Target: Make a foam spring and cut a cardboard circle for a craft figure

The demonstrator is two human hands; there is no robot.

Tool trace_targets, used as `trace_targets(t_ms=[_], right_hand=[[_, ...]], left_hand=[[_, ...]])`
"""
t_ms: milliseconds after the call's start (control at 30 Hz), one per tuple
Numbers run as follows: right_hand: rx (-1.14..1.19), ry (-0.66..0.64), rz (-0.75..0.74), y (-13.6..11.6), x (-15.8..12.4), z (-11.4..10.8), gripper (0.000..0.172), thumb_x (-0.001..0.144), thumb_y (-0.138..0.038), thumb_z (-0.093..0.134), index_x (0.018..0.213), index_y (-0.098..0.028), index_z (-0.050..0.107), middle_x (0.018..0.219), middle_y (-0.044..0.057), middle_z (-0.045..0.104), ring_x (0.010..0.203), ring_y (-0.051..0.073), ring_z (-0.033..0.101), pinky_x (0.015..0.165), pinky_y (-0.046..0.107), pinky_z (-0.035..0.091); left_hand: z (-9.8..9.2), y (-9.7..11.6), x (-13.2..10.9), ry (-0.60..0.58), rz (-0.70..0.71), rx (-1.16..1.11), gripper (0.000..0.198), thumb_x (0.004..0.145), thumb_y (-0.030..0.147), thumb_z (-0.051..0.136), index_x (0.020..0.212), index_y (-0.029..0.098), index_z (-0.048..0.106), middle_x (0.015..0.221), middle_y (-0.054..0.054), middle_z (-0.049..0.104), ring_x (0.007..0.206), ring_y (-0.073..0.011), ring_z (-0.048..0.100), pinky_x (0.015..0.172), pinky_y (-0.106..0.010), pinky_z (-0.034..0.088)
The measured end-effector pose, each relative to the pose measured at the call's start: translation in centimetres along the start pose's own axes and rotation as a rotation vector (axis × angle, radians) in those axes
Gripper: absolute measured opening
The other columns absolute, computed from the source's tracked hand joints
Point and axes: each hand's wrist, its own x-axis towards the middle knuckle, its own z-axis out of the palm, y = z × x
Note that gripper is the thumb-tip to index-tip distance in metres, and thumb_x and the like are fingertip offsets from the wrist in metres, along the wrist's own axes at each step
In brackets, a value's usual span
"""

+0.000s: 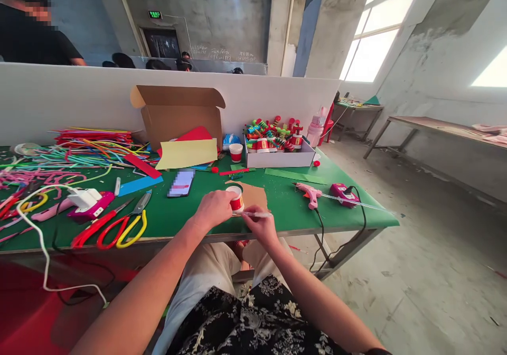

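Note:
My left hand is closed around the side of a small white paper cup with a red band, which stands over a piece of brown cardboard near the table's front edge. Between the fingers of my right hand is a slim, pale, pen-like tool. Its tip points left, close to the bottom of the cup; whether the two touch I cannot tell. Just beyond the cup lie a dark green coiled pipe cleaner and a red strip.
Scissors, a phone and heaped pipe cleaners lie left on the green table. Another cup stands behind, beside a white box of colourful finished pieces. At right are a pink glue gun and a corded power block.

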Motion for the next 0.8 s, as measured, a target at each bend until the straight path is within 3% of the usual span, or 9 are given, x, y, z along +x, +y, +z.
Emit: trace_targets(t_ms=[200,500,800], right_hand=[[-0.141,-0.023,-0.083,-0.1,-0.6,1.7,0.013,0.078,-0.031,0.059,0.073,-0.02,0.066,0.069,0.001,0.069,0.061,0.015,0.06,0.059,0.024,0.045],[-0.334,-0.033,-0.051,0.1,-0.3,2.5,0.008,0.081,-0.028,0.063,0.081,-0.024,0.07,0.077,0.001,0.073,0.066,0.016,0.064,0.06,0.023,0.041],[-0.47,-0.034,-0.078,0.1,-0.5,3.0,0.01,0.084,-0.03,0.061,0.08,-0.025,0.068,0.075,0.001,0.071,0.063,0.014,0.06,0.056,0.022,0.034]], left_hand=[[0.0,-0.1,0.0,-0.003,0.016,-0.003,0.038,0.075,0.018,0.05,0.106,0.029,0.068,0.093,-0.006,0.074,0.09,-0.0258,0.068,0.068,-0.028,0.046],[0.0,0.1,-0.1,-0.01,0.011,0.008,0.036,0.077,0.016,0.047,0.104,0.028,0.068,0.097,-0.007,0.074,0.091,-0.0266,0.068,0.071,-0.029,0.047],[0.1,0.1,0.0,-0.025,0.002,0.043,0.043,0.076,0.017,0.046,0.113,0.029,0.066,0.098,-0.007,0.074,0.092,-0.0269,0.068,0.07,-0.029,0.047]])
